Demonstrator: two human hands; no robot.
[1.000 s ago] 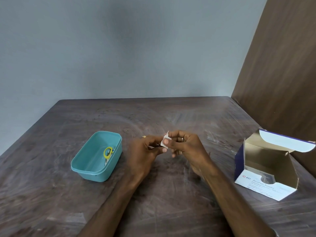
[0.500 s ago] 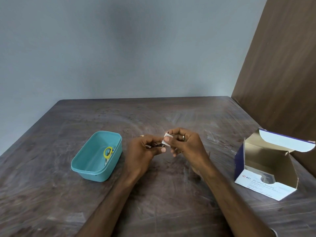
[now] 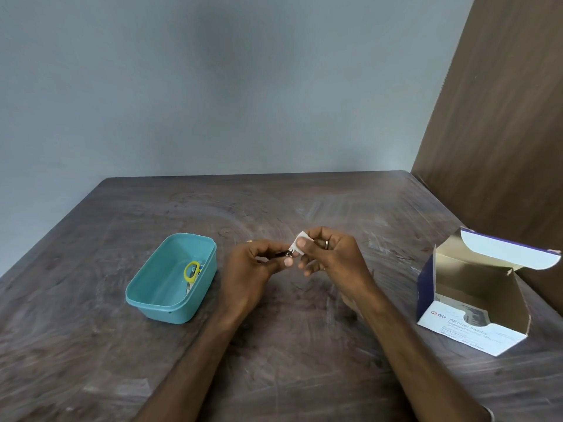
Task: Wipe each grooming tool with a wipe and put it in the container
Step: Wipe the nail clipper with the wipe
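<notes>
- My left hand (image 3: 253, 269), at the centre of the table (image 3: 304, 360), pinches a small dark grooming tool (image 3: 281, 254) between thumb and fingers; only a short dark length with a glint of metal shows past my fingertips, so I cannot tell what kind of tool it is.
- My right hand (image 3: 332, 257), at 3 o'clock from the left and nearly touching it, pinches a folded white wipe (image 3: 300, 242) between thumb and forefinger, pressed against the exposed end of the tool. A ring sits on one finger. The rest of the wipe is hidden behind my thumb.
- The teal container (image 3: 143, 295) stands at 9 o'clock from my hands, apart from them. Inside, against its right wall, lie yellow-handled scissors (image 3: 191, 274); their blades are largely hidden by the rim.
- The open box of alcohol swabs (image 3: 475, 327) stands at 3 o'clock, well apart, lid flap raised. Its smaller print is too blurred to read, and its contents are in shadow.
- Both my forearms are cut off by the lower frame edge.
</notes>
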